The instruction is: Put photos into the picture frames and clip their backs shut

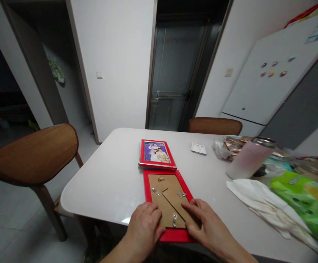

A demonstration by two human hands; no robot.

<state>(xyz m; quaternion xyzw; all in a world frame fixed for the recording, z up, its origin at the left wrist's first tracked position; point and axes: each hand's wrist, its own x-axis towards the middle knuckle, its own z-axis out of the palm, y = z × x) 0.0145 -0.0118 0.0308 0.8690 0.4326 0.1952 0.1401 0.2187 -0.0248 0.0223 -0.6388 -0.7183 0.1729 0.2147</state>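
Observation:
A red picture frame [147, 188] lies face down at the table's near edge, its brown backing board [172, 199] up. Small metal clips [174, 220] sit along the board's sides, and a dark diagonal slit runs across it. My left hand [145, 228] grips the lower left corner of this frame with bent fingers. On the lower right side, my right hand [206, 224] holds the frame's edge, its thumb and forefinger resting on the backing. Just beyond lies another red frame [172, 155], face up with a photo of people, on top of something thin.
To the right stand a pink and white tumbler [250, 159], a white cloth [263, 201], a green package [301, 197] and a crowded heap of bags. A small card [198, 148] lies on the white table [101, 175]. Wooden chairs [35, 155] stand left and behind.

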